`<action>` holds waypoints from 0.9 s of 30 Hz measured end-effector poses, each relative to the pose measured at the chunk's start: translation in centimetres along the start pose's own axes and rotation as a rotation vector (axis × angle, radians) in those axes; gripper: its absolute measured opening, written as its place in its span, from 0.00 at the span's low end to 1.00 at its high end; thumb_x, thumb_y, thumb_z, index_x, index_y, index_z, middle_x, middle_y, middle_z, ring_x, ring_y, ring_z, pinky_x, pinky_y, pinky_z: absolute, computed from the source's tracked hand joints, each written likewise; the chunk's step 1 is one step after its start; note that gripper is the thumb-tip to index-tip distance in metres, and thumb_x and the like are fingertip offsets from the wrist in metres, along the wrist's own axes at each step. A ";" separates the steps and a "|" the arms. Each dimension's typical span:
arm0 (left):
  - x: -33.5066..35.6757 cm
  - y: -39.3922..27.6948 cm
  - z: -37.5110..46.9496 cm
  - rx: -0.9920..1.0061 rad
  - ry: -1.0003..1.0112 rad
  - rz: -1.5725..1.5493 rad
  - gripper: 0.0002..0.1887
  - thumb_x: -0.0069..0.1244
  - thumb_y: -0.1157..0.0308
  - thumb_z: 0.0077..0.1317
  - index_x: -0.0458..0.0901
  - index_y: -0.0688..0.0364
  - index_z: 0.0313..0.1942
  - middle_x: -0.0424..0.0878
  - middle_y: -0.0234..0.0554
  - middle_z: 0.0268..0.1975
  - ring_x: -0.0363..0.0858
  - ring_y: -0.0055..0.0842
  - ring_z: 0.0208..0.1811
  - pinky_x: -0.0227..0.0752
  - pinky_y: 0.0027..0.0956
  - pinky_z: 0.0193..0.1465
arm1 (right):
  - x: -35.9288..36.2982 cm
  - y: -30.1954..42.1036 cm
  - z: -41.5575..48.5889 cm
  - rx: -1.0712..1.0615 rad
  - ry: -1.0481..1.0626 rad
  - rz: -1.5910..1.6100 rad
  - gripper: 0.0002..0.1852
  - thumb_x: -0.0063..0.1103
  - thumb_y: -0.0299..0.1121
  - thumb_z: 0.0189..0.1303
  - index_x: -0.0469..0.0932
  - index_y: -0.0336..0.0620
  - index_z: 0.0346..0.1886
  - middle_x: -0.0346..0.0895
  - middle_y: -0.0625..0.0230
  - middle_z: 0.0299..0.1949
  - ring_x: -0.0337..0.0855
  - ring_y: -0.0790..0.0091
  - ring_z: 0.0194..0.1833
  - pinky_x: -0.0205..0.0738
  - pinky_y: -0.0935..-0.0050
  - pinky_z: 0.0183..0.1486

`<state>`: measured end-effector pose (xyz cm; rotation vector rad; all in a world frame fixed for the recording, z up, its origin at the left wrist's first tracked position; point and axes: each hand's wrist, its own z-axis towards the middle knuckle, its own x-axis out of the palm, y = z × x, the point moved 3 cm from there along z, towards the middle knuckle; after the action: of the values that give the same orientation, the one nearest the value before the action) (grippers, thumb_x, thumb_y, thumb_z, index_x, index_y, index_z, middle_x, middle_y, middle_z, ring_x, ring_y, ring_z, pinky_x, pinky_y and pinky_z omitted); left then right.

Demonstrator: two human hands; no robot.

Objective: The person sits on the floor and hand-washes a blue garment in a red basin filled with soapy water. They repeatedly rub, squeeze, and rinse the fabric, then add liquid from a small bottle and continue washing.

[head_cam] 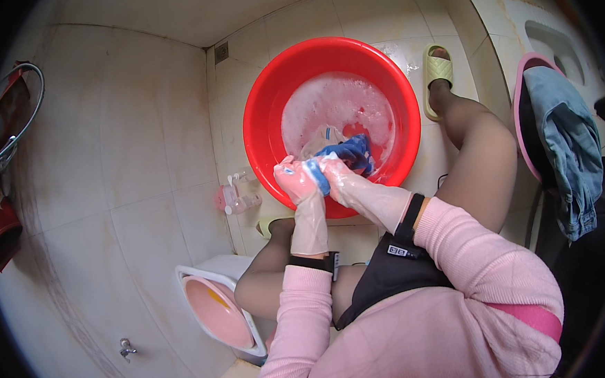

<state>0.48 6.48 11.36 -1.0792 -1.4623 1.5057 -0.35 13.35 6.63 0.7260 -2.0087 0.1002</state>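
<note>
Both my hands wear pink rubber gloves with pale, wet cuffs, and they meet over the near rim of a large red plastic basin (pixel 262 124). My left hand (pixel 296 178) and my right hand (pixel 335 172) grip a soapy blue-and-beige cloth garment (pixel 349 152) between them. A bunched blue part shows between the two gloves. The rest of the garment hangs into the basin, with its beige part (pixel 321 142) behind the blue. Sudsy water (pixel 328 99) covers much of the basin's bottom. The fingers are partly hidden by foam and cloth.
Clear plastic bottles (pixel 243 204) stand left of the basin by the tiled wall. A pink basin (pixel 219 311) sits in a white container at lower left. Blue jeans (pixel 561 137) hang over a pink-rimmed tub (pixel 522 118) at right. A floor drain (pixel 221 52) lies in the far corner.
</note>
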 end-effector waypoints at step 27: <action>0.5 -2.0 0.4 0.244 -0.095 0.663 0.14 0.52 0.66 0.63 0.75 0.64 0.22 0.79 0.42 0.22 0.77 0.30 0.22 0.69 0.35 0.25 | 1.0 0.7 -1.4 0.024 -0.005 0.317 0.09 0.55 0.37 0.62 0.78 0.43 0.37 0.82 0.64 0.32 0.82 0.68 0.33 0.78 0.65 0.43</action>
<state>-0.09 6.91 13.35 -1.4314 -0.9756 2.1489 0.00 13.90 8.37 0.4167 -2.1167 0.3085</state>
